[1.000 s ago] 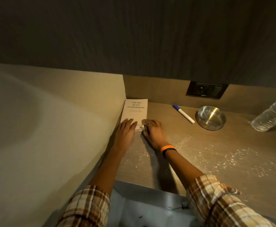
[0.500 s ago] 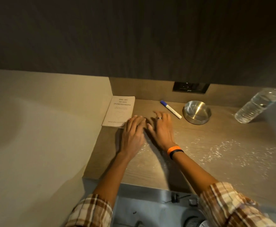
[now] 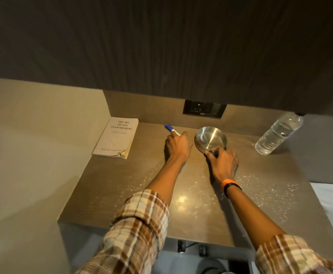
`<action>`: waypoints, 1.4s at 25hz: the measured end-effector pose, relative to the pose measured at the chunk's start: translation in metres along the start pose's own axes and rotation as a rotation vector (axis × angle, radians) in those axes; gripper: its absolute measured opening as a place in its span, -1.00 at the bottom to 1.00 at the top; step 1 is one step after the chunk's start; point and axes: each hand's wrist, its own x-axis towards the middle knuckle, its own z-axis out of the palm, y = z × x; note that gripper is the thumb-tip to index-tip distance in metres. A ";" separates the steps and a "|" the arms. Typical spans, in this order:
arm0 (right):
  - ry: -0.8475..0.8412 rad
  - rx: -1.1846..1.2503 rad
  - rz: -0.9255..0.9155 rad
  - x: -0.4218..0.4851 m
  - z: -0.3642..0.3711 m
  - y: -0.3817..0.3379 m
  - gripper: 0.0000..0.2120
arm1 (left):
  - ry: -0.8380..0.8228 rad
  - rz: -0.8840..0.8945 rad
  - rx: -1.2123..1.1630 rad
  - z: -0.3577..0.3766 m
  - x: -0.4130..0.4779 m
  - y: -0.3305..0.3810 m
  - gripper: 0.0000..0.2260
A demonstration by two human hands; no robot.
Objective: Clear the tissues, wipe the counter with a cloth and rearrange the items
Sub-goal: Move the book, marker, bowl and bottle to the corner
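Steel catches the light at the back of the counter [image 3: 181, 214]: a shallow round metal bowl [image 3: 211, 139] sits at about one o'clock from the counter's middle, tipped a little, with nothing visible inside it. At two o'clock, near the right wall, a clear plastic water bottle [image 3: 278, 133] leans with a dark cap and water showing through it; its label is too small to read.

The right hand [image 3: 223, 163], with an orange and black band at the wrist, has its fingers closed on the bowl's near rim. The left hand [image 3: 178, 147] reaches to twelve o'clock and grips the white barrel of a marker [image 3: 170, 129] with a blue cap, which points off toward eleven o'clock. Both forearms come out of rolled plaid sleeves [image 3: 139, 230].

Brown wood grain marks the counter, and pale specks lie scattered over its near and right parts, with a bright glare spot in the middle.

At ten o'clock, against the left wall, a pale paperback book [image 3: 116, 137] lies flat, cover up. It reads "THE ART OF NOT OVERTHINKING", with a faint heart outline below and "SHAURYA KAPOO" legible at the bottom. A dark socket plate [image 3: 204, 108] is set in the back panel behind the bowl.
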 end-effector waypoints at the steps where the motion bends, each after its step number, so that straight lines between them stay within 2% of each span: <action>1: 0.008 0.050 -0.005 0.000 0.001 -0.002 -0.69 | 0.006 -0.036 -0.004 -0.001 0.001 -0.002 -0.77; 4: -0.002 0.159 -0.062 -0.007 0.007 -0.014 -0.69 | 0.018 -0.106 -0.080 -0.011 0.002 -0.018 -0.82; 9: -0.073 0.239 -0.164 -0.028 0.032 -0.069 -0.68 | 0.138 -0.157 -0.283 -0.045 -0.016 -0.076 -0.91; 13: -0.146 0.297 -0.248 -0.047 0.057 -0.130 -0.65 | 0.263 -0.164 -0.164 -0.089 -0.028 -0.142 -0.86; 17: -0.208 0.296 -0.325 -0.058 0.078 -0.187 -0.69 | 0.227 -0.217 -0.119 -0.116 -0.021 -0.200 -0.82; 20: -0.220 0.242 -0.341 -0.057 0.090 -0.220 -0.76 | 0.215 -0.271 -0.221 -0.119 -0.019 -0.221 -0.80; 23: -0.222 0.235 -0.332 -0.051 0.100 -0.247 -0.80 | 0.306 -0.207 -0.248 -0.107 -0.017 -0.227 -0.90; 25: -0.209 0.252 -0.304 -0.044 0.104 -0.263 -0.78 | 0.364 -0.177 -0.287 -0.101 -0.022 -0.227 -0.90; 27: -0.224 0.251 -0.265 -0.039 0.107 -0.277 -0.72 | 0.323 -0.124 -0.291 -0.095 -0.020 -0.236 -0.83; 31: -0.250 0.272 -0.277 -0.036 0.109 -0.284 -0.66 | 0.238 -0.132 -0.328 -0.098 -0.026 -0.235 -0.71; 33: -0.281 0.322 -0.341 -0.036 0.107 -0.271 -0.66 | 0.254 -0.061 -0.143 -0.094 -0.036 -0.231 -0.61; 35: -0.270 0.230 -0.437 -0.038 0.101 -0.245 -0.58 | 0.313 0.052 -0.020 -0.090 -0.046 -0.223 -0.53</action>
